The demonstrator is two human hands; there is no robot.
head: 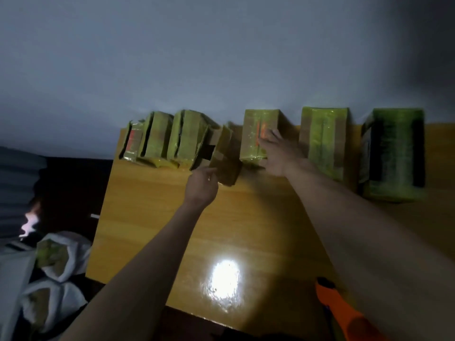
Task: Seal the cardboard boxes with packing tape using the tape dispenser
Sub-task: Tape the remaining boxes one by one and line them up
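Left hand (201, 185) is pinching the tilted small box (225, 158), long axis toward 12; right hand (278, 153), fingers spread, is bracing the neighbouring box (256, 134) at 3.

I count seven cardboard boxes along the far edge of my table (152, 217): three leaning ones (131, 143) (155, 140) (187, 139) at upper centre-left, a small plain one (225, 159), then three taped ones (256, 134) (325, 141) (394, 153) toward the right. Two white sacks (73, 252) (49, 303) sit at lower left. One orange tape dispenser (339, 313) lies at lower right. Two hands of mine are up there, left (200, 187) and right (277, 153).
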